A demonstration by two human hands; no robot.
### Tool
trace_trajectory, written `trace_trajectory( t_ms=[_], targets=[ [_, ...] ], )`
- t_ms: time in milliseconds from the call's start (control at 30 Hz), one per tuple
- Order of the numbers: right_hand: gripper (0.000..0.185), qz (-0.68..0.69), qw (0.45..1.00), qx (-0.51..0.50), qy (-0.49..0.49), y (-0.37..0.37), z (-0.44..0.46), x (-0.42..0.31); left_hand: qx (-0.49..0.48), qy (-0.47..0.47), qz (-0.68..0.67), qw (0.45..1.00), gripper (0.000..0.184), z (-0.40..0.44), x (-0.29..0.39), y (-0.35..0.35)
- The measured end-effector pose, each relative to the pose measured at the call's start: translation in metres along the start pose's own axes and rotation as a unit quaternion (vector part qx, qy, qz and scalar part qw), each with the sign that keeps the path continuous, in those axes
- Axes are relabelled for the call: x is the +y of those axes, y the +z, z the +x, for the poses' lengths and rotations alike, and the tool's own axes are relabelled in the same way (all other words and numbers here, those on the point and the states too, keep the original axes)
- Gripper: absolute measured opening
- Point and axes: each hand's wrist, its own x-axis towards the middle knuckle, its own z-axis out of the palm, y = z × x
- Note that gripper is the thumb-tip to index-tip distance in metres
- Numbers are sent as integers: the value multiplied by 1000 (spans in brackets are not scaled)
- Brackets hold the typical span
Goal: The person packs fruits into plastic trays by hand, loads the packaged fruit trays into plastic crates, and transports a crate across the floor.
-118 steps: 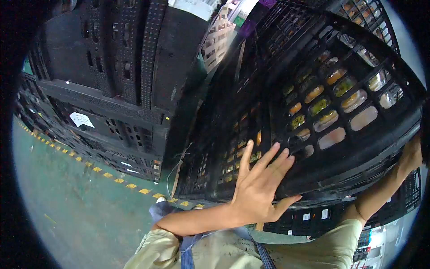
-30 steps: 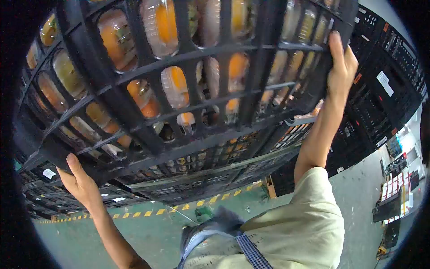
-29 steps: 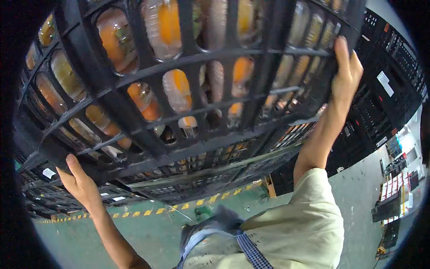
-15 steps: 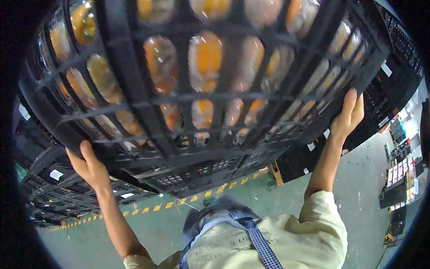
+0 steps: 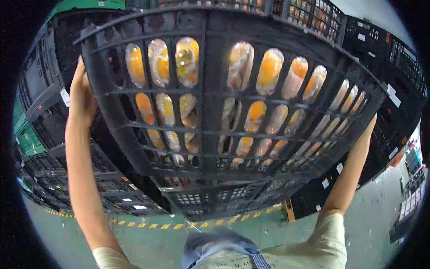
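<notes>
A large black slatted plastic crate (image 5: 215,127) fills the middle of the view, long side toward me. Through its slots show clear-wrapped packs (image 5: 270,71) with orange, yellow and pinkish contents; their exact kind I cannot make out. At the crate's left end, my left hand (image 5: 83,101) presses against the side, with the fingers partly hidden behind it. My right hand (image 5: 372,122) is at the right end, mostly covered by the crate's corner. Both arms reach up and out around the crate. Whether its underside rests on the stack below cannot be told.
Below is another black crate (image 5: 215,197). Stacks of black crates with white labels stand at left (image 5: 53,130) and right (image 5: 358,148); more filled crates (image 5: 313,18) are behind. A yellow-striped line (image 5: 165,226) crosses the green floor (image 5: 148,246). Green crates (image 5: 29,136) stand far left.
The crate has moved away from my head and its upper rim has come into view. My left hand has shifted from its lower left corner up to the left end; my right hand has gone behind the corner.
</notes>
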Motion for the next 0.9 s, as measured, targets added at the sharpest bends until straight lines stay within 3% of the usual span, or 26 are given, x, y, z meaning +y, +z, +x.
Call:
trace_trajectory(
  t_ms=[33,67,100,200,233,300,333,367,433,467,500,533,567,600,667,700,800,867,900],
  targets=[
    [49,6,999,-39,24,11,18,-3,15,-32,66,997,45,25,13,4],
    [47,8,995,-77,60,23,35,-4,40,-20,35,998,45,44,17,14],
    [45,8,986,-123,115,32,49,-7,13,-8,95,995,40,54,25,27],
    [40,4,911,-282,300,45,77,-3,-180,133,240,944,34,66,33,34],
    [38,-4,883,-328,335,46,84,-6,-217,167,233,933,33,62,34,42],
    [35,-49,849,-382,362,52,96,-11,-220,161,382,883,30,71,48,45],
    [31,-127,881,-339,305,62,88,-20,-222,145,392,881,25,81,53,48],
    [27,-213,899,-289,253,72,80,-28,-166,11,463,870,24,93,60,59],
    [19,-224,853,-324,343,82,86,-46,-42,-257,565,783,22,99,83,110],
    [15,-253,870,-343,250,80,82,-46,-32,-268,593,759,20,106,80,113],
    [14,-278,878,-357,154,80,74,-47,-136,-94,597,785,20,102,73,99],
    [14,-322,843,-431,4,85,70,-47,-235,85,577,777,20,93,65,74],
    [15,-356,782,-490,-148,90,65,-48,-326,261,532,737,19,85,61,61],
    [16,-379,697,-532,-295,92,63,-48,-305,202,536,761,20,81,63,63],
    [19,-546,656,-502,-138,100,81,-45,-329,249,561,718,20,86,66,62],
    [19,-547,644,-515,-146,95,86,-45,-340,268,573,696,20,81,68,65],
    [20,-415,611,-593,-320,79,105,-36,-298,243,566,730,21,61,75,69],
    [20,-415,617,-593,-310,78,105,-42,-301,201,519,774,24,55,76,64],
    [22,-438,632,-573,-284,80,103,-41,-301,251,593,704,21,40,87,68]
  ],
)
